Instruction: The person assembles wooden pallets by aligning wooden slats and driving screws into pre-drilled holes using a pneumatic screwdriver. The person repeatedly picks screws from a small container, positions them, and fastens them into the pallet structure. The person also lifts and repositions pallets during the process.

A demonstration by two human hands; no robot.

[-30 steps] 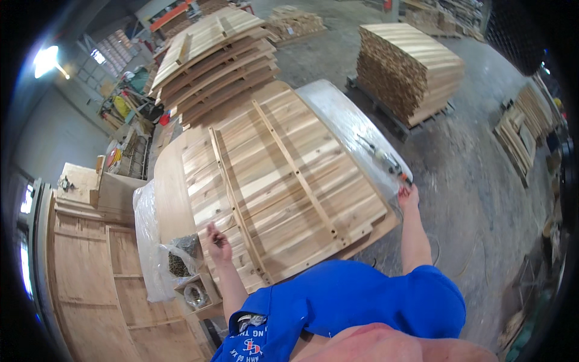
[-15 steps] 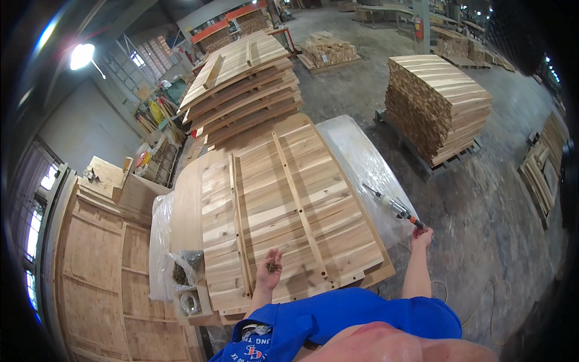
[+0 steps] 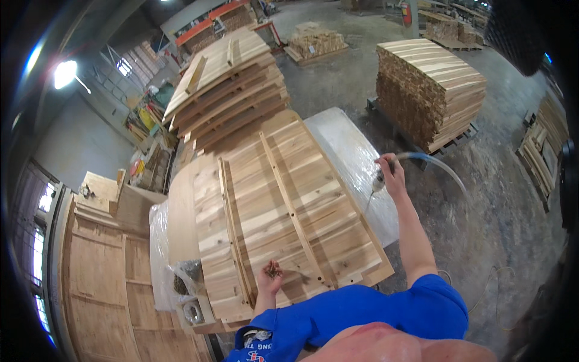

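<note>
White printed lettering and part of an emblem show on the bright blue cloth shirt, bodyward of the left hand; the print is upside down and cut off by the lower edge. Above it, an open shirt pocket holds something crumpled and whitish.

Left of the left hand sits a clear plastic bag with small dark pieces inside, too small to make out. Just bodyward of the bag, an open pale wooden box contains a shiny ring-shaped roll.

The left hand is palm up, its fingers curled around a few small brownish pieces, over a wide striped panel of pale and brown wooden slats. Two long narrow wooden battens lie across this panel, one left of that hand, the other right of it.

The right hand is clamped on a slim grey hand-held driver, its thin bit pointing down beside the panel's right edge. A pale, partly blue hose curves away rightward from this hand.
</note>
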